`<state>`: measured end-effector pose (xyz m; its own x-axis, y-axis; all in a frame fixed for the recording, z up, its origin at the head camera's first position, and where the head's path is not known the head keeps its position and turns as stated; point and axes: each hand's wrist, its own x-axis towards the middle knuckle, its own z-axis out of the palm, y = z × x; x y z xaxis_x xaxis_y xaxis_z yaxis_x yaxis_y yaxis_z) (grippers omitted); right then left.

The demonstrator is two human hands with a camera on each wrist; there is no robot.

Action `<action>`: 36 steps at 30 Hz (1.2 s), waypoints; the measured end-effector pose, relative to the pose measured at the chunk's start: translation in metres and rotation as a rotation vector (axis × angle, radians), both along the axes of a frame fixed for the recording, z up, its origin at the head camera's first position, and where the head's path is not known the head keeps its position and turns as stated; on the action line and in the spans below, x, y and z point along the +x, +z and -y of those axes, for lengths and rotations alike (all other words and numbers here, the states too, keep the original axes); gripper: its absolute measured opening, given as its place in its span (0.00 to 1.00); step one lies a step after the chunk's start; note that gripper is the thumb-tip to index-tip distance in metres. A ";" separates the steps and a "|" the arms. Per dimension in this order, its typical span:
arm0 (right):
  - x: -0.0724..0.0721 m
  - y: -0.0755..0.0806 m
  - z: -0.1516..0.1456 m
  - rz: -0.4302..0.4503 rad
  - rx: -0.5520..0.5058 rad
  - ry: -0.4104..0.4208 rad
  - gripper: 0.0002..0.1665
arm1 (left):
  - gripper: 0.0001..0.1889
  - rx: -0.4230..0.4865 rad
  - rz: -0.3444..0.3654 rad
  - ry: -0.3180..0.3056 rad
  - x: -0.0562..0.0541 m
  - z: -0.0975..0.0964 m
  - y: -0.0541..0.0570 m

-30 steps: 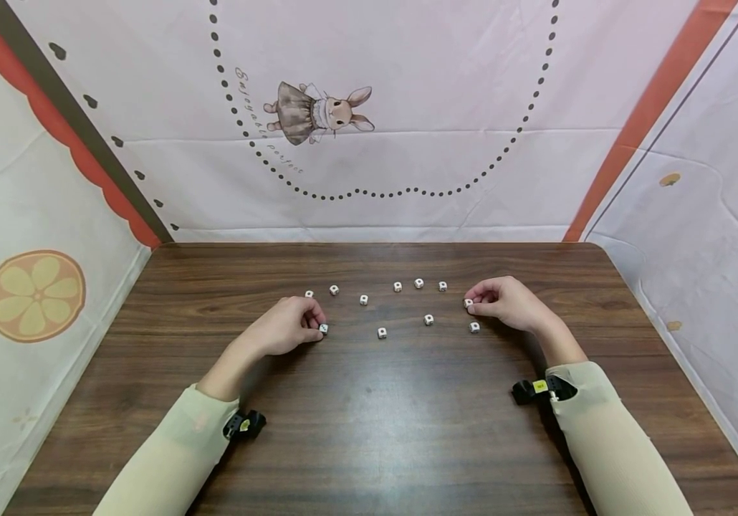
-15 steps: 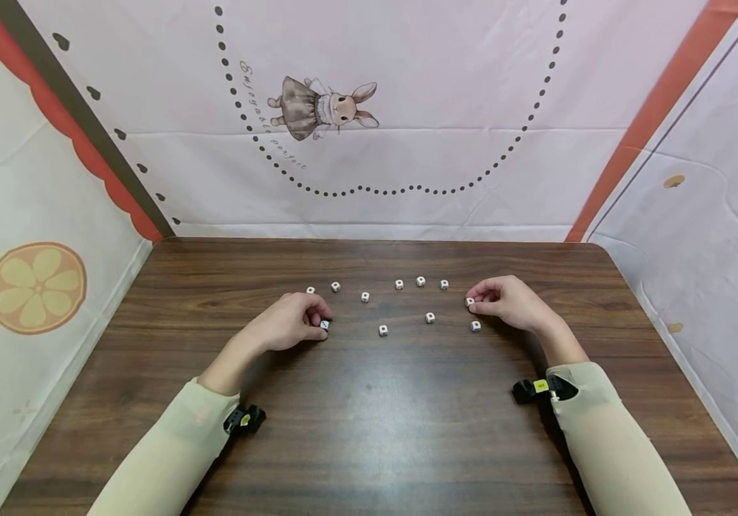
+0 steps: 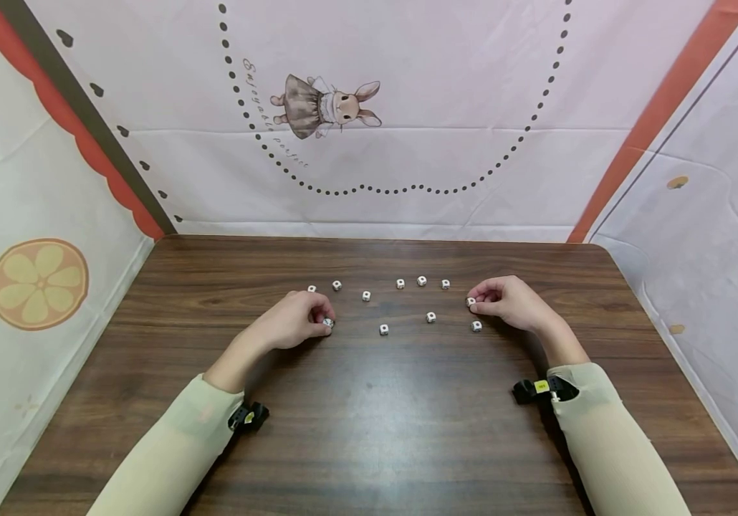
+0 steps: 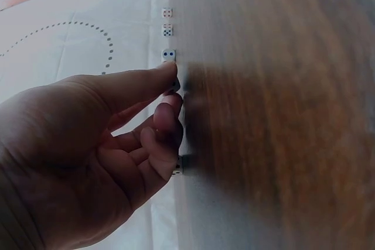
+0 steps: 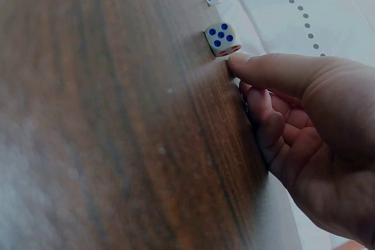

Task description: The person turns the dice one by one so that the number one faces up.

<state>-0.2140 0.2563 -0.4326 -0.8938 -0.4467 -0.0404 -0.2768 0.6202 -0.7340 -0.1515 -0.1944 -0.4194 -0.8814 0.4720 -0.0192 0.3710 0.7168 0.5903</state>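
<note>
At the left of the scattered dice, my left hand (image 3: pixel 296 320) pinches a white die (image 3: pixel 328 323) between thumb and fingers. In the left wrist view that die (image 4: pixel 175 85) shows only partly behind the thumb, low at the tabletop. My right hand (image 3: pixel 506 303) holds another white die (image 3: pixel 470 302) between thumb and fingertips at the right end. Thumb and fingers hide this one in the right wrist view. Just in front of the right hand lies a loose die (image 3: pixel 476 326), its blue and red spots plain on the near die (image 5: pixel 222 38) by the thumb.
Between the hands, several white dice lie apart on the brown wooden table (image 3: pixel 369 416), among them a die (image 3: pixel 384 330) in front and a die (image 3: pixel 422 281) farther back. One die (image 3: pixel 312 289) sits just behind the left hand. A printed cloth (image 3: pixel 440 165) hangs behind the table.
The die in my left hand has turned: its spotted upper face showed clearly half a second ago and is now tilted and blurred. My right hand stays on its die. The head view shifted slightly.
</note>
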 end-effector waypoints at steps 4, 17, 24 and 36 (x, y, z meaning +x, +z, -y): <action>0.000 0.000 0.000 0.003 -0.005 -0.002 0.07 | 0.07 0.011 0.007 0.009 0.001 0.000 0.000; 0.000 -0.002 0.000 0.001 -0.009 0.000 0.07 | 0.09 0.035 0.009 0.030 0.004 0.002 0.001; -0.001 -0.003 0.000 0.001 -0.004 -0.003 0.07 | 0.08 0.017 0.029 0.027 0.003 0.003 0.000; -0.001 -0.002 0.000 -0.015 -0.024 0.007 0.08 | 0.08 -0.005 0.054 0.037 0.002 0.003 0.002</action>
<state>-0.2147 0.2568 -0.4345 -0.8912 -0.4533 -0.0164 -0.2917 0.6004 -0.7446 -0.1491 -0.1974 -0.4178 -0.8961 0.4385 -0.0694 0.3116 0.7325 0.6053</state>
